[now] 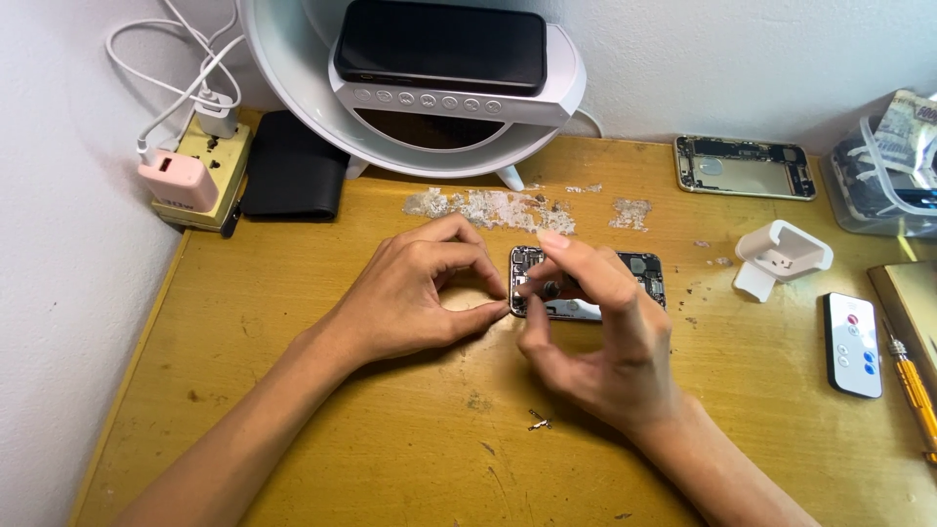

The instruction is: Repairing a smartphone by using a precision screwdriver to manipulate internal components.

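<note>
An opened phone body (639,272) with exposed circuit parts lies flat on the yellow wooden desk (293,390). My left hand (420,288) grips its left end between thumb and fingers. My right hand (595,327) hovers over the phone's left half, thumb and fingertips pinched together over the inner parts; whether a small piece is between them cannot be told. A tiny loose metal part (537,422) lies on the desk in front of my right wrist.
A round white lamp stand (459,98) carries a dark phone (439,44) at the back. A black wallet (293,166) and a power strip (200,176) with chargers sit back left. An empty phone shell (745,167), white holder (781,256), white remote (852,344), clear box (883,176) and yellow screwdriver (916,390) lie right.
</note>
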